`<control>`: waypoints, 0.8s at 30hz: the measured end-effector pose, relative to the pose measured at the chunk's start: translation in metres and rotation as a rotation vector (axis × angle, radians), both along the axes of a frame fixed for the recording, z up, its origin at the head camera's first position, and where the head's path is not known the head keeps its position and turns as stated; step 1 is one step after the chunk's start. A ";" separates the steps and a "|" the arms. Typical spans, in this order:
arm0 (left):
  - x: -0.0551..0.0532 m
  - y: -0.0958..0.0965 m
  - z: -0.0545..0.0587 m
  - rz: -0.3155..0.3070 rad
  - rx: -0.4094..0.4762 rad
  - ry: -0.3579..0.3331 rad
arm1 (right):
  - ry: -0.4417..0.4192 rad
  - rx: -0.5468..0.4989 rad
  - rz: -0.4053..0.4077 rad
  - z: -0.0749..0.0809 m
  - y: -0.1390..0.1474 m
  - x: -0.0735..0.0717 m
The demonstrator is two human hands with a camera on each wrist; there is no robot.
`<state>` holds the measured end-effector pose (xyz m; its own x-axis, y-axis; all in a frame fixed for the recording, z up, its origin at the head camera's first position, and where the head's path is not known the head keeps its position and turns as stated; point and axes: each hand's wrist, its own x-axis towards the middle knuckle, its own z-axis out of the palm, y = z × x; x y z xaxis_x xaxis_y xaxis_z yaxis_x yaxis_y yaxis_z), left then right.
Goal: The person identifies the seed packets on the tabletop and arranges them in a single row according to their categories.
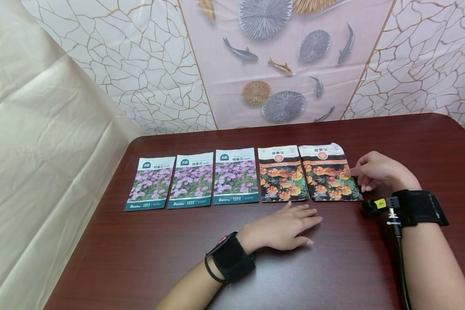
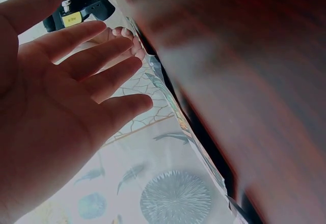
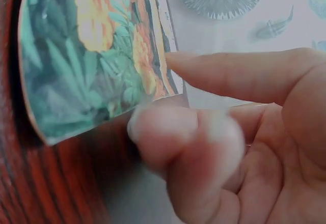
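Two orange marigold seed packets lie side by side, the nearer-to-centre packet (image 1: 283, 174) and the rightmost packet (image 1: 331, 172). My right hand (image 1: 379, 170) is at the right edge of the rightmost one, with a straight finger (image 3: 229, 74) touching that edge and the other fingers curled in. The packet's orange flowers (image 3: 94, 20) show large in the right wrist view. My left hand (image 1: 284, 226) is spread palm down just in front of the marigold packets, holding nothing; its straight fingers (image 2: 114, 76) show in the left wrist view.
Three purple-flower seed packets continue the row leftwards: the left packet (image 1: 149, 183), middle packet (image 1: 191, 181) and third packet (image 1: 236, 176). All lie on a dark red-brown table (image 1: 139, 249). A patterned cloth (image 1: 224, 94) hangs behind its back edge, and a pale cloth (image 1: 42, 150) at the left.
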<state>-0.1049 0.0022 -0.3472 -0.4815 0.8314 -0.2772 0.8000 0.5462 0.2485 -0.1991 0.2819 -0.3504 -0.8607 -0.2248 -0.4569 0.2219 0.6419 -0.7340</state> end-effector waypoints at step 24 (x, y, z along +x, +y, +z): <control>-0.031 -0.048 0.016 0.232 0.165 0.135 | 0.293 0.054 -0.019 0.015 -0.011 -0.003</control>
